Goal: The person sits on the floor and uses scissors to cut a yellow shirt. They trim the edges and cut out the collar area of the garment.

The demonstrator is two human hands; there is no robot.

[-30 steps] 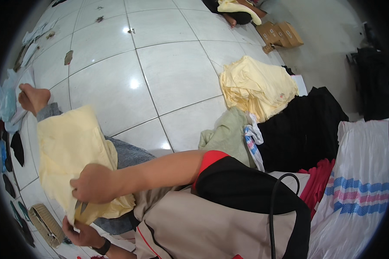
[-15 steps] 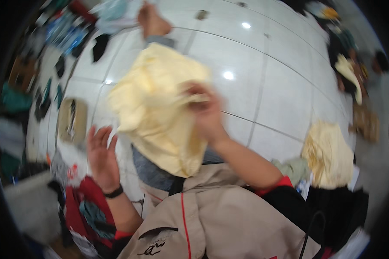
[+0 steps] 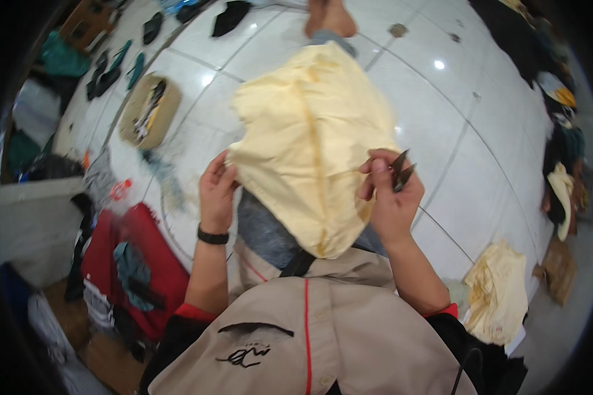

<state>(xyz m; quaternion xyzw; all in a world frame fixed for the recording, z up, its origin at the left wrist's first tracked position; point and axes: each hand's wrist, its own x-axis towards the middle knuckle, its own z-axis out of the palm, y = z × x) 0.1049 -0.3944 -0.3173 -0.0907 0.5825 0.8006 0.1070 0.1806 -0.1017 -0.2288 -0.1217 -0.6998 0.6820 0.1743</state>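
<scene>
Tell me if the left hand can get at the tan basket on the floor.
Probably yes. The left hand grips the yellow cloth, but only bare tile separates it from the basket; it may need a lean forward.

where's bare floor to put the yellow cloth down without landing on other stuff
The widest bare patch is the white tile floor to the right of the yellow cloth, between the right hand and the clothes pile at the far right edge. A smaller patch lies between the cloth and the basket. Beside the left hand it is crowded: red bag and scraps.
</scene>
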